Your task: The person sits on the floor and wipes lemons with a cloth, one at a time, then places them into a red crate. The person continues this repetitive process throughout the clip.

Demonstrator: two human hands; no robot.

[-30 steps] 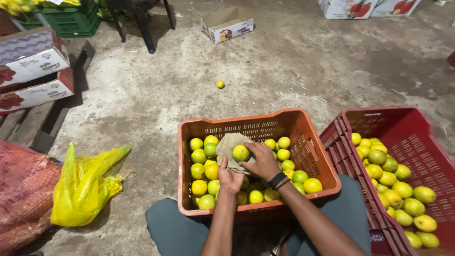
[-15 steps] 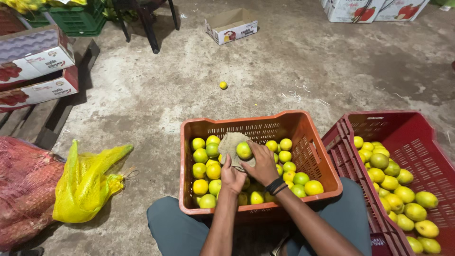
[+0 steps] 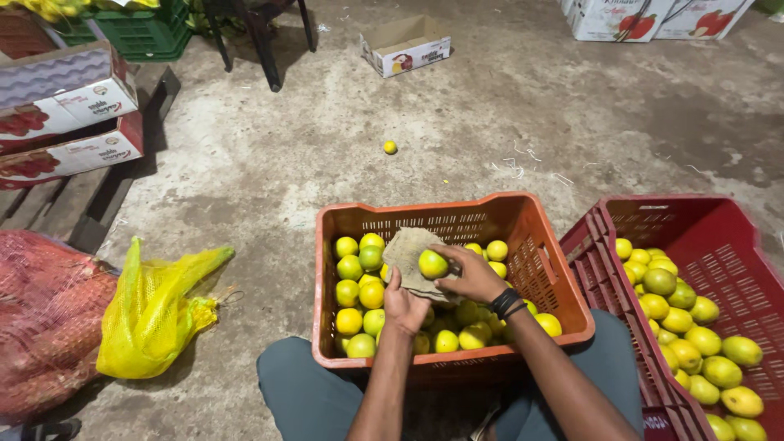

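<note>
The right hand grips a round, smooth yellow-green citrus fruit against a coarse tan burlap cloth — pinched by the left hand — above the slatted orange plastic crate of fruit.

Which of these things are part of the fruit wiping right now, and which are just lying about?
In use: left hand holding the cloth; right hand holding a green-yellow fruit; orange crate; red crate of fruit.

Lying about: yellow net bag, red sack, stray fruit, open carton, green crate.
</note>
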